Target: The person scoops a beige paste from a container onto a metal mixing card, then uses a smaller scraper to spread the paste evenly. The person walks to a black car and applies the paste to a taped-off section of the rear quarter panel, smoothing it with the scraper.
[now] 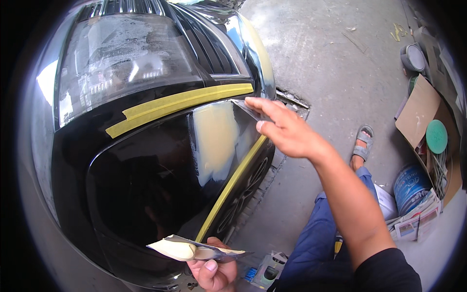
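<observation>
"Cream patch: how does it lie from the right fingers?"

"Just left of them and lower, on the black car panel. They're nearly closed, pinching a thin spreader."

"And the left fingers?"

"Closed on a thin plate, cream paste on top, just left of them. From there, the patch lies well ahead."

We have room above the car panel, between our left hand and right hand; the panel blocks any way down. To our right, our leg, a tin and a carton obstruct.
</observation>
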Demonstrator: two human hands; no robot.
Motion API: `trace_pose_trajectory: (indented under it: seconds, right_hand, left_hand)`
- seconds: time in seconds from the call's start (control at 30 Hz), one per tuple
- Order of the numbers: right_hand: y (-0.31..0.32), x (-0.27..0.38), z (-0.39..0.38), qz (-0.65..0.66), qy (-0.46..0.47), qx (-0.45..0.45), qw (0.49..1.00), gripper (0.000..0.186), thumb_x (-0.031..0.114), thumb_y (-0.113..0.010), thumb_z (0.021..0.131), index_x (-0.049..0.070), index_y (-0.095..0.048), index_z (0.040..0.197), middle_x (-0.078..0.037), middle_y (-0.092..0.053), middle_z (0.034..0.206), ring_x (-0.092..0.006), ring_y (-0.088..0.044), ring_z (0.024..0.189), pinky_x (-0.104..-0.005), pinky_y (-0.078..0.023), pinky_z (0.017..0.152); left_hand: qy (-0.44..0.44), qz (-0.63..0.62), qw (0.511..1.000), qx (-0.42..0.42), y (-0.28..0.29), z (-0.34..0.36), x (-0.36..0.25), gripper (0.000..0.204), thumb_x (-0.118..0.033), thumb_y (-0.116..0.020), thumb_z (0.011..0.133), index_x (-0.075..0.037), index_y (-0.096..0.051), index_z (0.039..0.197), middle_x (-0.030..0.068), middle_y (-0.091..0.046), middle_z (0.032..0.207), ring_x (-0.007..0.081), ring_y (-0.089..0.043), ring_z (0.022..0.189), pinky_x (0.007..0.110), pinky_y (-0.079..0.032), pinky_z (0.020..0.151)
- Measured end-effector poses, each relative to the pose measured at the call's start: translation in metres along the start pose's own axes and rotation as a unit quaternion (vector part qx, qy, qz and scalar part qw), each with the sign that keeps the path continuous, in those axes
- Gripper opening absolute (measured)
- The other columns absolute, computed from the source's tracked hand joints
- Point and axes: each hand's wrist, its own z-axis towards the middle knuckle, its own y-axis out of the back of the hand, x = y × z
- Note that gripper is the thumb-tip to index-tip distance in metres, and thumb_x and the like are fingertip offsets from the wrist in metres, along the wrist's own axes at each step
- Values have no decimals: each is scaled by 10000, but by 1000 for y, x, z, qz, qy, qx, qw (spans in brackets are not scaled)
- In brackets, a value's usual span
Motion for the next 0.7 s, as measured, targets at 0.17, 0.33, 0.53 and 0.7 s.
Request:
trace_pose_trajectory:
  seconds: [0.17,0.33,0.53,0.7]
  right_hand:
    - [12,7,16,5,19,47,999,500,119,-498,862,21,-460,1350,-185,-533,1279,-301,-508,1207,-388,-388,1036]
    - [-9,16,4,-7,110,0,994,467,89,-510,847,-6,-471,1302,-226,-557,1218,-376,-498,1164,-434,-387,1024]
    - [-57,10,-39,8,174,-55,983,547,8,-587,796,-20,-449,1325,-220,-518,1304,-391,-477,1198,-443,-386,1031]
    - [-88,6,-69,-15,159,-69,985,562,27,-617,798,2,-460,1337,-171,-500,1350,-362,-465,1216,-436,-372,1036]
  left_hand:
    - [6,-7,1000,10,-3,3,0,698,64,-547,735,-124,-420,1394,122,-640,1073,221,-537,898,262,-501,786]
    - [5,-4,1000,-10,-2,3,1,684,63,-553,730,-122,-441,1379,123,-650,1054,219,-540,885,260,-499,783]
    - [4,6,1000,-14,2,3,3,672,48,-564,720,-118,-448,1361,118,-650,1046,211,-543,870,244,-490,765]
    - [1,17,1000,-16,-2,1,6,680,43,-566,721,-111,-430,1368,122,-646,1048,214,-539,861,246,-492,753]
